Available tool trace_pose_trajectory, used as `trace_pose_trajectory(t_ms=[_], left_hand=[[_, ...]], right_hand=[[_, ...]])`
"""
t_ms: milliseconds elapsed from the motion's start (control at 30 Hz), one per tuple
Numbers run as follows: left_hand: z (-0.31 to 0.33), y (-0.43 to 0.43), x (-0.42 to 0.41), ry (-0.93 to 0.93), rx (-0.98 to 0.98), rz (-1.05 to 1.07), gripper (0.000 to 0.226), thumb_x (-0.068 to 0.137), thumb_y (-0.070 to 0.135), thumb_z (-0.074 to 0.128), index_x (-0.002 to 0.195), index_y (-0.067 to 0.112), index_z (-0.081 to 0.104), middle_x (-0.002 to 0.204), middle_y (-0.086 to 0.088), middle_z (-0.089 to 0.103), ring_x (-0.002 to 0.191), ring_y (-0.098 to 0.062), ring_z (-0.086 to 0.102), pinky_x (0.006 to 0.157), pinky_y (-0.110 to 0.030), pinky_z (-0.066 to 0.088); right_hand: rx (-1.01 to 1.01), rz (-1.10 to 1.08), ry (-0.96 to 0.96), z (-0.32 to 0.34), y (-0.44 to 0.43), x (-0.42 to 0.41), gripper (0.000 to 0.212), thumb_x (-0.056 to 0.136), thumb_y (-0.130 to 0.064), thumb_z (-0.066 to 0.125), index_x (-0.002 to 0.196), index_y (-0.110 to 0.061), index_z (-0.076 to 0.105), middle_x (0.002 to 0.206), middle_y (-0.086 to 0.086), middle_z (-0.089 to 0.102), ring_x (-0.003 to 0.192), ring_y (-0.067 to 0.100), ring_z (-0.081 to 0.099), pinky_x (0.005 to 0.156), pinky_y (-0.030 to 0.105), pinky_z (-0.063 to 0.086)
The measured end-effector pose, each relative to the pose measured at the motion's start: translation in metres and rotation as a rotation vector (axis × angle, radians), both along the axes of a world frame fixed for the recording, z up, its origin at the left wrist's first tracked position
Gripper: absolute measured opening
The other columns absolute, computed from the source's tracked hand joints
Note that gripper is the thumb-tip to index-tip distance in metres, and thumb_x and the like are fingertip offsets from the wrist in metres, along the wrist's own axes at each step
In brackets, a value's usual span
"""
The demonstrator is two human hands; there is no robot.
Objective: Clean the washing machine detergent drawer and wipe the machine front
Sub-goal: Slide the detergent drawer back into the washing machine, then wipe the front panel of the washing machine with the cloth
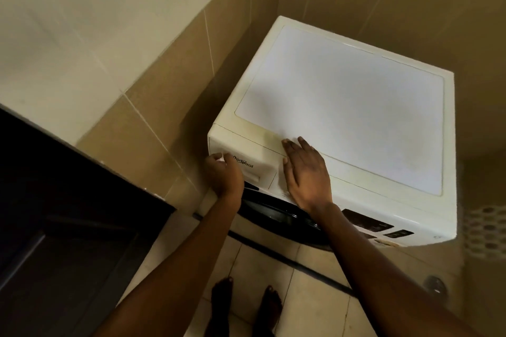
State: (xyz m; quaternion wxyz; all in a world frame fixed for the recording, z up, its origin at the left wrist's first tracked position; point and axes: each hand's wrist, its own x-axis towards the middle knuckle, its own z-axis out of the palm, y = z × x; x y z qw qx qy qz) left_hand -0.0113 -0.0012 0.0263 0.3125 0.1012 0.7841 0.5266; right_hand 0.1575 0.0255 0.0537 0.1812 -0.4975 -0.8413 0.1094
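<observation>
"Whirlpool" logo (244, 163) on detergent drawer (264, 158)

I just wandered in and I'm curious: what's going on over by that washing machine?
A barefoot person stands at a white washing machine. Their left hand curls its fingers on the front of the detergent drawer, which is not yet pulled out. Their right hand lies flat on the machine's top front edge, seemingly bracing it. The cleaning itself looks not yet begun.
</observation>
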Motion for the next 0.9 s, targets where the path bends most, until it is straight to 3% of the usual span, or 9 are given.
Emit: trace_pose_trajectory(t_ms=[133, 233, 300, 433, 600, 767, 900], left_hand=[[0.025, -0.009, -0.005, 0.491, 0.148, -0.392, 0.019, 0.098, 0.019, 0.056, 0.11, 0.006, 0.062, 0.11, -0.009, 0.062, 0.1, -0.022, 0.059, 0.084, -0.038, 0.053], [0.046, -0.009, -0.008, 0.788, 0.301, -0.667, 0.028, 0.098, 0.022, 0.055, 0.122, 0.009, 0.06, 0.123, -0.007, 0.065, 0.116, -0.022, 0.059, 0.096, -0.03, 0.047], [0.058, -0.008, -0.007, 0.921, 0.386, -0.806, 0.035, 0.099, 0.024, 0.052, 0.13, 0.01, 0.058, 0.134, -0.008, 0.062, 0.129, -0.024, 0.054, 0.105, -0.034, 0.044], [0.085, -0.009, 0.008, 1.077, 0.419, -0.96, 0.045, 0.103, 0.032, 0.046, 0.143, 0.012, 0.051, 0.154, -0.006, 0.045, 0.148, -0.023, 0.033, 0.115, -0.041, 0.033], [0.116, -0.019, 0.04, 1.191, 0.39, -1.064, 0.062, 0.105, 0.049, 0.033, 0.158, 0.017, 0.021, 0.168, -0.001, 0.007, 0.154, -0.013, -0.002, 0.121, -0.03, 0.0], [0.147, -0.041, 0.085, 1.249, 0.483, -1.132, 0.063, 0.105, 0.048, 0.032, 0.159, 0.017, 0.019, 0.168, 0.0, 0.005, 0.153, -0.011, -0.005, 0.119, -0.024, -0.008], [0.165, -0.074, 0.134, 1.245, 0.562, -1.186, 0.065, 0.105, 0.048, 0.032, 0.159, 0.017, 0.015, 0.168, 0.0, 0.005, 0.155, -0.014, -0.001, 0.122, -0.028, -0.002]], right_hand=[[0.042, -0.121, 0.066, 0.022, -0.02, 0.001, 0.047, 0.103, -0.033, 0.032, 0.143, -0.013, 0.047, 0.146, 0.005, 0.051, 0.145, 0.023, 0.029, 0.115, 0.039, 0.028], [0.102, -0.222, 0.038, 0.041, -0.035, 0.007, 0.048, 0.103, -0.03, 0.03, 0.145, -0.011, 0.045, 0.149, 0.006, 0.047, 0.148, 0.024, 0.025, 0.118, 0.041, 0.025], [0.137, -0.297, 0.011, 0.052, -0.046, 0.013, 0.049, 0.103, -0.03, 0.033, 0.147, -0.011, 0.043, 0.152, 0.006, 0.044, 0.148, 0.023, 0.023, 0.119, 0.039, 0.021], [0.2, -0.418, 0.006, 0.075, -0.069, 0.027, 0.052, 0.102, -0.034, 0.038, 0.149, -0.011, 0.039, 0.154, 0.006, 0.04, 0.149, 0.023, 0.02, 0.12, 0.037, 0.016], [0.281, -0.505, -0.054, 0.102, -0.098, 0.059, 0.06, 0.102, -0.04, 0.037, 0.154, -0.014, 0.026, 0.161, 0.003, 0.026, 0.152, 0.018, 0.007, 0.121, 0.034, 0.007], [0.334, -0.61, -0.115, 0.124, -0.133, 0.1, 0.067, 0.101, -0.046, 0.037, 0.157, -0.016, 0.015, 0.164, 0.001, 0.013, 0.152, 0.014, 0.0, 0.123, 0.033, 0.003], [0.372, -0.707, -0.148, 0.142, -0.176, 0.139, 0.069, 0.101, -0.047, 0.038, 0.157, -0.016, 0.014, 0.164, 0.001, 0.012, 0.152, 0.014, -0.001, 0.123, 0.031, 0.0]])
